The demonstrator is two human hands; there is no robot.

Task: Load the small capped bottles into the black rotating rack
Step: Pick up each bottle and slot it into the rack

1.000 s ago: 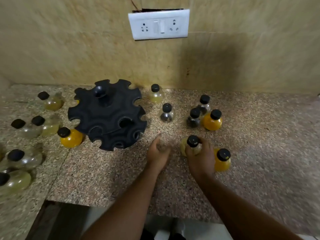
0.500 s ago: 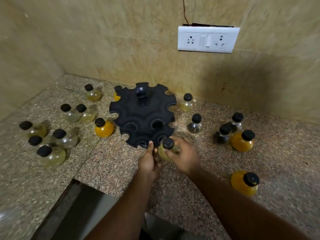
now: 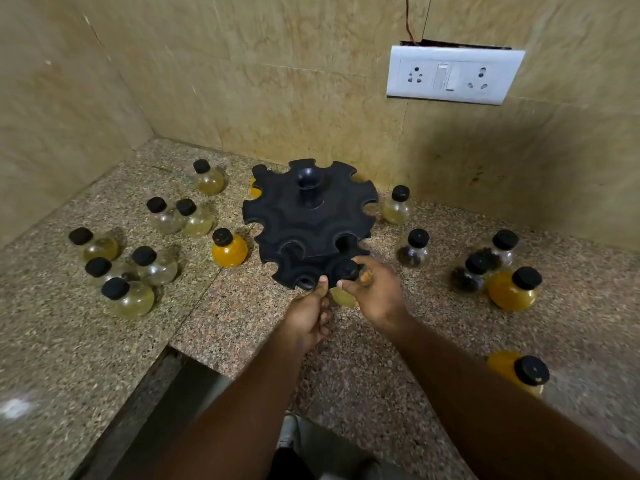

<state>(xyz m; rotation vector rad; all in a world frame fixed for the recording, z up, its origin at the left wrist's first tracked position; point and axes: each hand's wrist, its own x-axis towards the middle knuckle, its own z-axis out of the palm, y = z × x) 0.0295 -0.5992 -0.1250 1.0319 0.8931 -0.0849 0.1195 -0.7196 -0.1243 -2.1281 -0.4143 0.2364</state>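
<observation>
The black rotating rack stands on the granite counter near the back wall, its slotted tiers showing open notches. My right hand grips a pale yellow bottle with a black cap, its neck at a notch on the rack's near edge. My left hand pinches that near rim with thumb and fingers. Several capped bottles stand left of the rack, among them an orange one. More stand on the right, including a dark-filled one and an orange one.
A white socket plate hangs on the tiled back wall. A side wall closes the left. The counter's front edge steps back in a notch at lower left. One orange bottle lies by my right forearm.
My right hand lifted the pale yellow bottle from the counter's right side and carried it to the rack's near edge. My left hand moved onto the rack's rim. The camera swung left.
</observation>
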